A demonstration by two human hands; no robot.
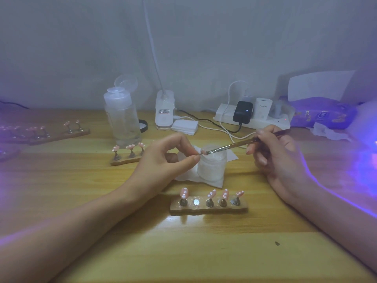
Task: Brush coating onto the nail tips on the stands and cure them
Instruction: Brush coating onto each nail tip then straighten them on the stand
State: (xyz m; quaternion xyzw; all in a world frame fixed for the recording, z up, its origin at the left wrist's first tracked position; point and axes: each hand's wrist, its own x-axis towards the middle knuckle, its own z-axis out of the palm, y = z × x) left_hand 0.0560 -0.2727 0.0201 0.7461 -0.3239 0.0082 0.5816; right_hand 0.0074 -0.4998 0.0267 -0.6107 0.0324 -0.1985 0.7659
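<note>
Nearest on the counter (142, 252), a wooden stand (209, 209) carries four pink nail tips (212, 194), one slot bare. Beyond, the left hand (163, 160) pinches a small tip (201, 153) above a white jar (212, 167); the right hand (275, 154) grips a brush (230, 146) touching it. Coating is underway; reseating it steadily likely follows.

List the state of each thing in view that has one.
left hand, pinches a nail tip
right hand, grips the brush
brush, bristles on that nail tip
near stand, four pegs filled, second slot from left bare
pump bottle, upright, cap flipped open
black charger, plugged in, blue light on
</note>
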